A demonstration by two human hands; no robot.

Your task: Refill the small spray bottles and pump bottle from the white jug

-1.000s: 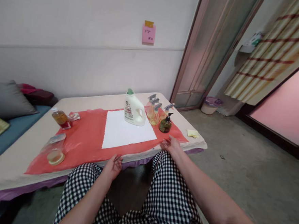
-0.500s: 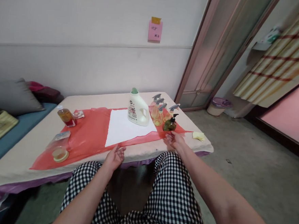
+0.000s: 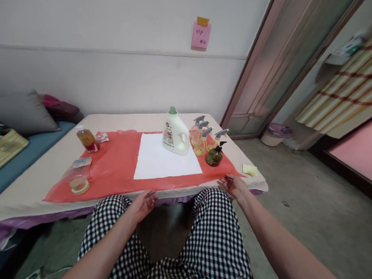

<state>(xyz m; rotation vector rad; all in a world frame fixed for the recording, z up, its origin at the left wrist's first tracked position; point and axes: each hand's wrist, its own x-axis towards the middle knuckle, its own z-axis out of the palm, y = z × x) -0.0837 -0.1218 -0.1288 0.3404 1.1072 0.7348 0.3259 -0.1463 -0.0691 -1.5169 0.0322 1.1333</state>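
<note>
A thin red plastic sheet [image 3: 114,168] lies over the table, with a white cloth [image 3: 152,160] with a zigzag edge spread on it. My right hand [image 3: 235,186] is at the sheet's front right corner, its fingers closed on the edge. Just off the front edge, my left hand [image 3: 143,205] is palm up with loosely curled fingers apart, and nothing visible in it. A white detergent jug [image 3: 176,134] with a green cap stands on the cloth. To its right are several spray bottles [image 3: 201,145] and a dark green pump bottle [image 3: 214,156].
A bottle of amber liquid [image 3: 87,140], a small packet [image 3: 102,138] and a round clear container [image 3: 79,185] are on the left. Yellow paper slips [image 3: 250,170] lie at the right edge. A bin [image 3: 274,135] stands on the floor; a blue bed [image 3: 35,146] adjoins the table.
The red sheet's front right part, earlier folded over the cloth's edge, now lies flatter. My right hand has moved right along its edge, and my left hand has drawn back slightly toward me.
</note>
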